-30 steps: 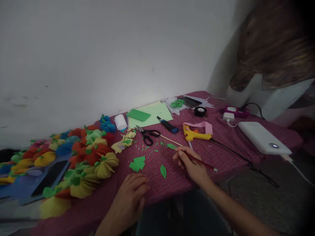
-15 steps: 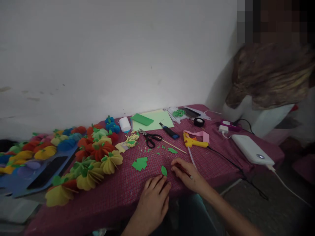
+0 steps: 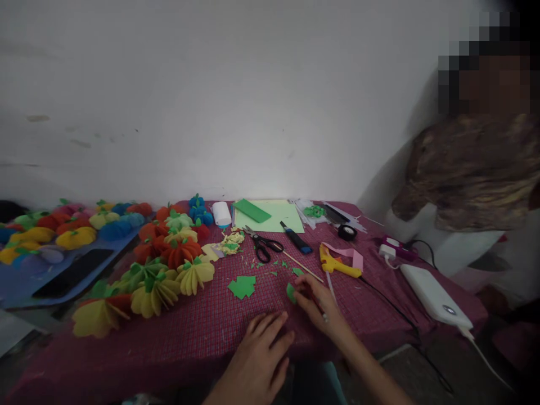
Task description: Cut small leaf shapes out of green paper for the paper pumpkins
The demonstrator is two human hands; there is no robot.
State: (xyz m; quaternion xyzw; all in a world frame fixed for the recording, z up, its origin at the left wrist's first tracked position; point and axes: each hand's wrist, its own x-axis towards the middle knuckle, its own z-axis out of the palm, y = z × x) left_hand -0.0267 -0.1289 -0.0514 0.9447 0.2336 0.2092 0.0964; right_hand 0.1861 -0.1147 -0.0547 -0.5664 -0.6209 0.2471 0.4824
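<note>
From the head camera, your right hand (image 3: 317, 306) was curled, fingers bent nearly closed around a slim red pencil (image 3: 324, 317) whose pale end stuck out toward you. At its fingertips, on the side facing your other hand, was a green paper leaf (image 3: 291, 292), partly covered by the fingers; you couldn't tell whether they pinched it or only touched it. Your left hand (image 3: 261, 351) lay palm down and half open near the close edge, with nothing visible in it, though its underside was hidden.

The step in hand seemed to be handling that leaf. The next move, by the look of it, called for a light grip on its edge, with the pencil kept from creasing it.

The bench (image 3: 202, 318) wore a dark red checked cloth. Just beyond your left hand lay green scraps (image 3: 242, 287); farther out came scissors (image 3: 262, 247), a wooden stick (image 3: 302, 266) and a cutter knife (image 3: 296, 239). A second leaf (image 3: 297, 271) sat just past your right fingers, and a yellow glue gun (image 3: 340, 266) beyond, to their right. Paper pumpkins (image 3: 181, 253) crowded the area left of your hands. Well right of them lay a white power bank (image 3: 432, 295). Behind everything rose a pale, dimly lit wall (image 3: 253, 112), and another person (image 3: 476, 169) in brown was at the far right.
</note>
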